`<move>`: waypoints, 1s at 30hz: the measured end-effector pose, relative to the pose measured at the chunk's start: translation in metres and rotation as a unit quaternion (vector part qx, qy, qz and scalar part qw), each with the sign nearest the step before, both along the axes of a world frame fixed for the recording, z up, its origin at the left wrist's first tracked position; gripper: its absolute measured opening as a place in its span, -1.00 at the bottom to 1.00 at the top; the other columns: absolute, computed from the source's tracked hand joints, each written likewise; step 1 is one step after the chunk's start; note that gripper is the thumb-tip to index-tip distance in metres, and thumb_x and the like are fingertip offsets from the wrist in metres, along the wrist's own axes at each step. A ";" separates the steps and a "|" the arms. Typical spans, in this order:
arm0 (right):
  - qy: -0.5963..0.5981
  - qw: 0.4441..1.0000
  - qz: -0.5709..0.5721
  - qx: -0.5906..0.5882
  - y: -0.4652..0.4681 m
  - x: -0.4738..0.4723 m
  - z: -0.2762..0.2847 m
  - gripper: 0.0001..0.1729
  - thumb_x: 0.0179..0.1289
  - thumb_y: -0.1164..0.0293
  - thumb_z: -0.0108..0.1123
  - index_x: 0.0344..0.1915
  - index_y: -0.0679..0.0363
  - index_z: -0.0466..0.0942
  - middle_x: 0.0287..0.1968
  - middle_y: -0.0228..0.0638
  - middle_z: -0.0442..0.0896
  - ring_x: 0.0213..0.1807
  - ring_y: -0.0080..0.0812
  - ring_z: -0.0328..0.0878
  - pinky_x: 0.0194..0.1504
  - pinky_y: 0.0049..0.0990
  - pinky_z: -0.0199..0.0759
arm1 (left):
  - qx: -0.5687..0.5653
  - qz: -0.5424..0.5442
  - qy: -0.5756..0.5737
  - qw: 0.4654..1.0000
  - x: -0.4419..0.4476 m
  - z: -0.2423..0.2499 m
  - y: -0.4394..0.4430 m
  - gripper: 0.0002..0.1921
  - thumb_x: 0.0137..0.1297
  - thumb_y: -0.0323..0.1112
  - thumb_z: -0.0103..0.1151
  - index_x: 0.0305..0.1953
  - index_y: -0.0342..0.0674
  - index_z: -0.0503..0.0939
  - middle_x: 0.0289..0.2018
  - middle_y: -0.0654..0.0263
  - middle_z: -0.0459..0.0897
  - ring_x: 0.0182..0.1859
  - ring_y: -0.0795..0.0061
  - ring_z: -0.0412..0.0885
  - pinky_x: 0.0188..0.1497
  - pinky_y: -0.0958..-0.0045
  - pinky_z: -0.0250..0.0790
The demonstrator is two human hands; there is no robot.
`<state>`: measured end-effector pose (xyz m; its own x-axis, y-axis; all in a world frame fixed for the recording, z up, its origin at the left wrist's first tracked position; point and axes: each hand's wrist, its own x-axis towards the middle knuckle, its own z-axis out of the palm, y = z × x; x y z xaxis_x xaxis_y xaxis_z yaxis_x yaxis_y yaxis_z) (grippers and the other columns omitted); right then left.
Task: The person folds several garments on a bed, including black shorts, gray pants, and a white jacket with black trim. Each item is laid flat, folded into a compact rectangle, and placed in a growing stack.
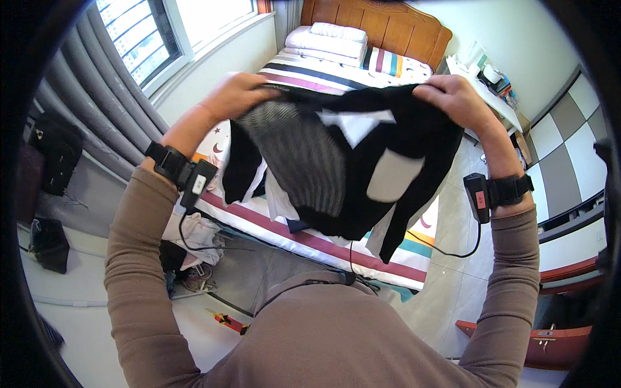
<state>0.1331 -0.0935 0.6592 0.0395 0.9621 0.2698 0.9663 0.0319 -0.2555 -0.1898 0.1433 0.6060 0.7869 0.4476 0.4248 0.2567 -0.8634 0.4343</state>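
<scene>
A black garment with white and grey patches (359,184) hangs spread between my raised hands, above the near part of the bed. My left hand (237,94) grips its upper left edge, and my right hand (449,99) pinches the upper right edge. One side panel looks finely striped and is blurred. Pale cloth shows along the garment's lower edge and behind its hanging sleeves. Below it lies a striped bedspread (310,237) with moon and star prints. Black straps with small boxes and cables sit on both wrists.
Folded bedding (325,43) lies by the wooden headboard (378,22). A white desk (485,92) with books stands at the right. Piled clothes (194,233) are at the bed's left corner. Grey curtains (97,82) hang by the window. A cable trails near my waist.
</scene>
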 end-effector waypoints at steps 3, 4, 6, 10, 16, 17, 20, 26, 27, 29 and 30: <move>0.145 0.972 -0.116 0.146 -0.011 0.008 0.002 -0.58 0.28 0.08 0.15 -0.16 0.21 0.65 -0.33 -0.25 0.66 -0.30 -0.44 0.57 -0.16 -0.55 0.41 | -0.232 0.086 -0.100 0.964 -0.010 -0.009 0.009 -0.64 0.29 -0.07 0.12 -0.16 -0.27 0.65 -0.34 0.28 0.67 -0.31 0.60 0.60 -0.19 0.59 0.40; 0.144 0.973 -0.074 0.167 -0.013 0.010 0.004 -0.55 0.26 0.04 0.16 -0.15 0.20 0.65 -0.33 -0.26 0.66 -0.30 -0.46 0.57 -0.15 -0.54 0.41 | -0.189 0.078 -0.076 0.976 -0.010 -0.005 0.015 -0.65 0.28 -0.08 0.15 -0.15 -0.27 0.64 -0.34 0.29 0.67 -0.31 0.59 0.61 -0.19 0.60 0.41; 0.153 0.973 -0.070 0.156 -0.011 0.012 0.008 -0.57 0.27 0.05 0.14 -0.13 0.17 0.64 -0.30 -0.32 0.65 -0.26 -0.49 0.56 -0.12 -0.54 0.40 | -0.210 0.007 -0.117 0.971 -0.006 0.002 0.021 -0.61 0.22 -0.03 0.22 -0.12 -0.23 0.64 -0.34 0.31 0.68 -0.29 0.57 0.63 -0.17 0.60 0.43; 0.190 0.970 -0.083 0.128 -0.010 0.013 0.006 -0.59 0.30 0.04 0.12 -0.14 0.15 0.62 -0.29 -0.38 0.63 -0.20 -0.54 0.52 -0.07 -0.57 0.35 | -0.177 0.054 -0.113 0.976 -0.002 0.013 0.022 -0.52 0.18 0.08 0.22 -0.09 -0.22 0.63 -0.31 0.32 0.68 -0.28 0.55 0.64 -0.15 0.60 0.43; 0.201 0.976 -0.065 0.056 -0.011 0.018 -0.012 -0.44 0.18 -0.16 0.14 -0.14 0.10 0.58 -0.27 -0.39 0.60 -0.15 -0.50 0.50 0.00 -0.53 0.29 | -0.174 0.048 -0.106 0.978 0.010 0.002 0.034 -0.48 0.12 0.19 0.21 -0.11 -0.13 0.65 -0.24 0.27 0.67 -0.09 0.42 0.61 0.08 0.37 0.33; 0.182 0.981 -0.053 0.040 -0.012 0.020 -0.014 -0.38 0.12 -0.23 0.15 -0.13 0.08 0.59 -0.25 -0.34 0.62 -0.11 -0.43 0.51 0.03 -0.46 0.29 | -0.165 0.051 -0.108 0.979 0.012 0.001 0.036 -0.49 0.13 0.18 0.22 -0.10 -0.12 0.66 -0.24 0.28 0.67 -0.10 0.42 0.61 0.07 0.39 0.34; 0.136 0.984 -0.110 -0.009 -0.012 0.023 -0.017 -0.18 -0.05 -0.39 0.16 -0.10 0.11 0.60 -0.21 -0.26 0.63 -0.08 -0.35 0.54 0.06 -0.35 0.28 | -0.155 0.044 -0.105 0.981 0.016 0.001 0.039 -0.52 0.13 0.15 0.24 -0.10 -0.10 0.66 -0.24 0.28 0.68 -0.13 0.43 0.62 0.05 0.43 0.35; 0.135 0.981 -0.128 -0.059 -0.016 0.023 -0.014 -0.34 0.12 -0.24 0.13 -0.22 0.17 0.63 -0.38 -0.32 0.61 -0.26 -0.46 0.54 -0.13 -0.44 0.35 | -0.125 0.047 -0.059 0.989 0.013 0.011 0.021 -0.54 0.14 0.12 0.24 -0.13 -0.13 0.67 -0.26 0.29 0.68 -0.22 0.46 0.63 -0.08 0.47 0.40; 0.143 0.982 -0.115 -0.046 -0.020 0.022 -0.017 -0.37 0.17 -0.21 0.11 -0.26 0.17 0.64 -0.43 -0.35 0.59 -0.32 -0.50 0.53 -0.18 -0.46 0.36 | -0.101 0.024 -0.045 0.994 0.009 0.011 0.014 -0.61 0.18 0.03 0.22 -0.16 -0.15 0.66 -0.32 0.31 0.65 -0.27 0.51 0.60 -0.15 0.49 0.39; 0.076 0.989 -0.102 -0.082 -0.044 0.016 -0.025 -0.49 0.24 -0.08 0.12 -0.36 0.18 0.61 -0.52 -0.43 0.50 -0.43 -0.59 0.45 -0.33 -0.54 0.33 | -0.049 -0.009 -0.020 0.999 -0.013 -0.003 -0.011 -0.76 0.25 -0.17 0.18 -0.22 -0.21 0.65 -0.44 0.37 0.60 -0.38 0.62 0.54 -0.29 0.53 0.37; 0.130 0.983 -0.064 -0.114 -0.060 0.010 -0.035 -0.55 0.23 -0.02 0.17 -0.40 0.18 0.60 -0.53 -0.44 0.48 -0.45 -0.61 0.42 -0.34 -0.55 0.32 | -0.087 -0.018 0.027 0.996 -0.026 -0.016 -0.029 -0.81 0.22 -0.23 0.19 -0.27 -0.21 0.64 -0.47 0.35 0.59 -0.41 0.60 0.52 -0.33 0.50 0.36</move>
<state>0.1434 -0.1533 0.6239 0.2041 0.9789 0.0127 0.8597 -0.1730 -0.4806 -0.2160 0.1140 0.5897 0.8236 0.4811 0.3004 0.2531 -0.7857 0.5645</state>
